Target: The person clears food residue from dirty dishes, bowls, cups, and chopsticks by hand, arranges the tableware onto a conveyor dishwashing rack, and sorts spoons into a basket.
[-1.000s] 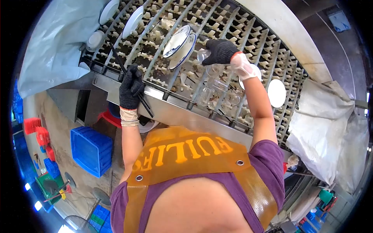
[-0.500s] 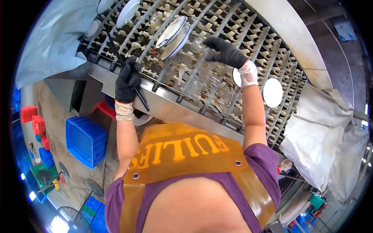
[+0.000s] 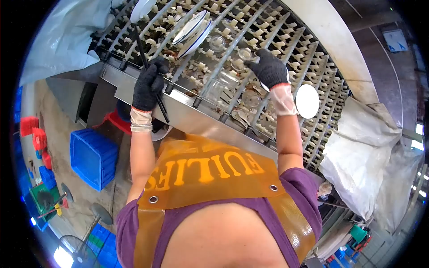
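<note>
My left hand (image 3: 149, 85), in a black glove, is closed around a pair of long black chopsticks (image 3: 140, 47) at the edge of the pegged conveyor. My right hand (image 3: 269, 69), also black-gloved, hovers above the conveyor with thumb and fingers apart. Close to its fingertips lies a small clear glass cup (image 3: 244, 54). Under this hand a white plate is mostly hidden, with only its rim showing. To the right stands another white plate (image 3: 308, 102). Two blue-rimmed plates (image 3: 195, 40) lean together between the pegs, near a small glass dish (image 3: 217, 43).
The pegged conveyor (image 3: 308, 60) carries food scraps, spoons and a clear square container (image 3: 223, 85). A steel ledge (image 3: 187, 116) runs along its near side. Plastic sheets hang at both ends. A blue crate (image 3: 94, 158) stands on the floor at left, beside a red tub.
The dishes on the conveyor have shifted toward the left. My right hand has moved slightly right and down, and my left hand still grips the chopsticks.
</note>
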Tool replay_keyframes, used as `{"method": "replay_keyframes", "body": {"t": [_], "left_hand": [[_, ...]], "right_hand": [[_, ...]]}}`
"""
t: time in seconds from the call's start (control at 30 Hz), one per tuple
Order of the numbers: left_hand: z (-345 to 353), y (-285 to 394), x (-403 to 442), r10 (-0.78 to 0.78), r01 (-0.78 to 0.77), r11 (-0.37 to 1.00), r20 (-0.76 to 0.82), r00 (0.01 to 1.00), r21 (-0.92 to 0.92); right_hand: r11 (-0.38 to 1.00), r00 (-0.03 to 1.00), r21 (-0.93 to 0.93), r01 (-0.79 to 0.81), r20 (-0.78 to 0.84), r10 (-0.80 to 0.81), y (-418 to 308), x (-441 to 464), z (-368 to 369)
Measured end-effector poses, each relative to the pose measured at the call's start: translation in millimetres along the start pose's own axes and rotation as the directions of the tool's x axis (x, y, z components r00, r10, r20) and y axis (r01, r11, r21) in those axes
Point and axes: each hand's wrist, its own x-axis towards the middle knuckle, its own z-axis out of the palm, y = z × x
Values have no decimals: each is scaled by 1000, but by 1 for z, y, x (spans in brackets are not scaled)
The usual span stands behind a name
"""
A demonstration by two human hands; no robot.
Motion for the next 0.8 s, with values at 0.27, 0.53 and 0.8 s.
{"method": "replay_keyframes", "body": {"t": [0.27, 0.53, 0.8], "left_hand": [[80, -34, 11, -235, 15, 320, 64, 970, 947], [109, -59, 14, -265, -260, -286, 185, 946, 922], [111, -52, -11, -245, -164, -156, 122, 962, 974]], "right_hand": [[971, 926, 219, 94, -377, -5, 52, -50, 23], [917, 820, 367, -158, -468, 329, 104, -31, 28], [950, 965, -227, 215, 201, -170, -41, -31, 51]]}}
